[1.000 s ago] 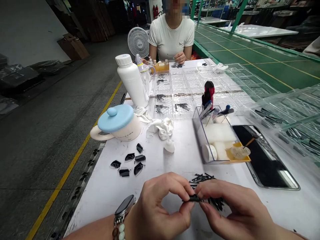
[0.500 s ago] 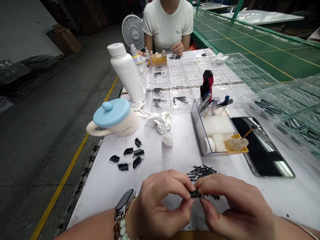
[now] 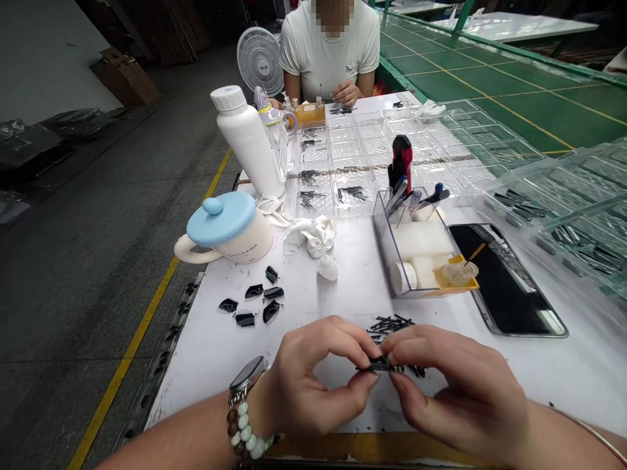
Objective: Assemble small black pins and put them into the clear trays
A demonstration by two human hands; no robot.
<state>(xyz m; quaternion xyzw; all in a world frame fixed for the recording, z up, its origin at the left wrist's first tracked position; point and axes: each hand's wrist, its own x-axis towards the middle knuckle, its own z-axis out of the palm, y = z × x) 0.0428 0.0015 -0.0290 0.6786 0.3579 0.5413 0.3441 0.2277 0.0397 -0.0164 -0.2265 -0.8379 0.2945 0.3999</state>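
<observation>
My left hand (image 3: 316, 378) and my right hand (image 3: 450, 388) meet above the near edge of the white table (image 3: 210, 359). Both pinch one small black part (image 3: 378, 365) between thumb and fingertips. Just behind the fingers lies a heap of thin black pins (image 3: 392, 324). Several black curved pieces (image 3: 252, 302) lie to the left of my hands. A watch and a bead bracelet sit on my left wrist.
A mug with a blue lid (image 3: 226, 232), a white bottle (image 3: 247, 142), a crumpled white cloth (image 3: 311, 235), a clear box of tools (image 3: 416, 241), a black phone (image 3: 504, 281) and clear compartment trays (image 3: 372, 150) stand behind. A person in a white shirt (image 3: 330, 46) sits at the far end.
The view has tipped and drawn nearer, so the table sits higher in frame. My hands stay together on the small black part, with the fingers shifted slightly.
</observation>
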